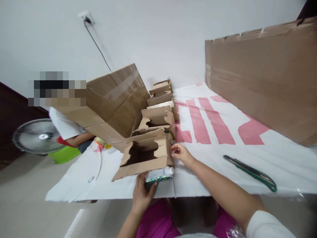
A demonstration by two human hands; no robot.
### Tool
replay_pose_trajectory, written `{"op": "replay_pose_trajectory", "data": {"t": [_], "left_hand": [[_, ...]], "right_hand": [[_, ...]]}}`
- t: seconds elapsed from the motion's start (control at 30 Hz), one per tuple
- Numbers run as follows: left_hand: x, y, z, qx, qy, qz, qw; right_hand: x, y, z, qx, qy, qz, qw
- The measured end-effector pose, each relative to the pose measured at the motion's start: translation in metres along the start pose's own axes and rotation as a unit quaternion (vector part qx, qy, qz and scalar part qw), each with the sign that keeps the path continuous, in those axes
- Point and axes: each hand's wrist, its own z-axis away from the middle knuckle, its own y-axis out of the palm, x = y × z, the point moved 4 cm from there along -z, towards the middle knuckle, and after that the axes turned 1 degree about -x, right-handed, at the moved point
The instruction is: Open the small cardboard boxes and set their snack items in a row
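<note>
I had left hand (144, 191) clamped on pack (158, 175), front of box (162, 150); right hand (182, 154) beside box, couldn't tell grip. Pack bumping box could've shifted it.

Your left hand (143, 192) holds a white-capped, shiny green-and-white pouch (158, 175) | your right hand (182, 154) is beside an open brown cardboard box (163, 152) | a green-and-grey utility knife (250, 170) lies on your bench (194, 183), white-clothed, pink-printed
</note>
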Motion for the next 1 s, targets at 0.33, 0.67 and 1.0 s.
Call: {"op": "replay_pose_trajectory", "data": {"t": [0.33,0.67,1.0], "left_hand": [[0.013,-0.002,-0.001,-0.101,-0.065,0.025,0.992],[0.01,0.003,-0.041,-0.042,-0.049,0.064,0.996],[0.013,0.019,-0.071,-0.049,-0.069,0.079,0.993]], "right_hand": [[-0.005,-0.012,0.004,-0.029,0.013,0.026,0.999],[-0.012,-0.016,0.002,-0.052,-0.011,0.028,0.998],[-0.01,-0.016,0.003,-0.029,-0.044,0.062,0.997]]}}
